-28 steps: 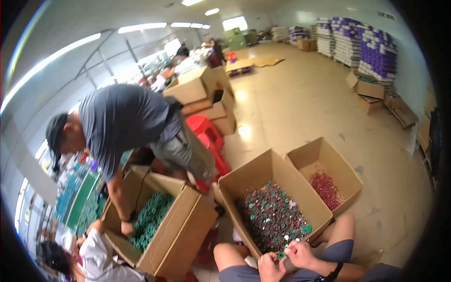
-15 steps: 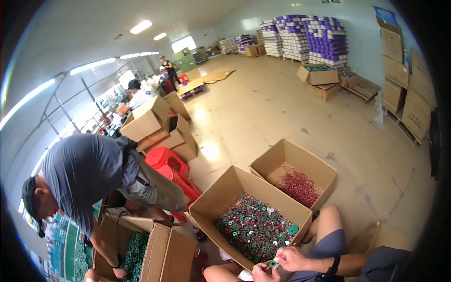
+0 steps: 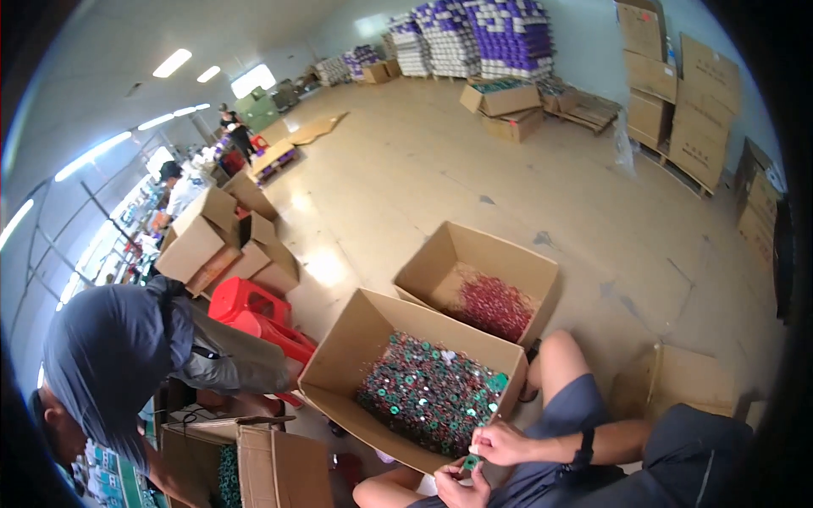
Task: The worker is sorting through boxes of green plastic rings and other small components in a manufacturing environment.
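My left hand [image 3: 462, 488] holds a small green ring-shaped part [image 3: 471, 462] just past the near edge of a large open carton [image 3: 406, 311]. From the right, my right hand [image 3: 501, 444] meets it, thumb and fingers pinched at the part; a small whitish bit shows by the fingertips, too small to name. Many green ring-shaped parts [image 3: 395, 410] lie mixed with thin reddish wires and a few white pieces inside that carton. Behind it, a second open carton [image 3: 428, 256] contains a heap of thin red pieces [image 3: 495, 306].
At the left a co-worker [image 3: 110, 364] bends over another carton [image 3: 284, 466] of green rings. Red plastic stools [image 3: 246, 303] and stacked cartons [image 3: 196, 245] stand behind. A flattish open carton [image 3: 690, 381] lies on the floor at right; purple-and-white stacks [image 3: 508, 38] line the far wall.
My view has turned rightward, so the surroundings sit farther left. Both hands stay together at the green part. The co-worker is bent lower over the carton.
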Tool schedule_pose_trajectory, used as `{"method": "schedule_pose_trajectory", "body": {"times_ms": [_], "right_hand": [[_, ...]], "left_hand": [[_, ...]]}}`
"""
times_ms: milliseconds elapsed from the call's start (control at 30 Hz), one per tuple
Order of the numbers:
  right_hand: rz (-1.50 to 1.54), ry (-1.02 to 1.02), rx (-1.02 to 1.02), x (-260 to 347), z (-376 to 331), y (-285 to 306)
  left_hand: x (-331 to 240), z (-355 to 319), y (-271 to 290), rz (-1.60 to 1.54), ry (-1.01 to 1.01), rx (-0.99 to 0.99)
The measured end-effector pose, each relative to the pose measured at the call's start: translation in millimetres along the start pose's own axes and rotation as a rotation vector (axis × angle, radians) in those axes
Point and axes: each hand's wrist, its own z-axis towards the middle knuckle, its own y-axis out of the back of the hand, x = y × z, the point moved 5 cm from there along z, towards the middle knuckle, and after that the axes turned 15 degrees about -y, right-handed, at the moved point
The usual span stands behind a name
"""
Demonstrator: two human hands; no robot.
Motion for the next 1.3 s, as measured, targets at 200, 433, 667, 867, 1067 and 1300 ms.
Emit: {"method": "schedule_pose_trajectory", "body": {"times_ms": [200,433,667,867,1067,1300], "right_hand": [[0.090,0.133,0.210,21,-4,-12],[0.408,-0.488,0.019,-88,100,43],[1.073,-0.328,-0.180,-117,243,154],[0.303,-0.078,0.249,-133,218,37],[-1.313,0.266,0.670,-91,94,-87],[-1.413,0.368,0.615,-107,117,-115]], "left_hand": [[18,-4,-9,0.035,-0.045,0.011],[28,-14,-1,-0.028,0.002,-0.035],[27,-17,5,0.033,-0.001,-0.029],[33,-14,25,0.184,-0.155,-0.079],[30,1,130,0.051,0.023,-0.246],[-4,22,293,-0.196,0.060,-0.633]]}}
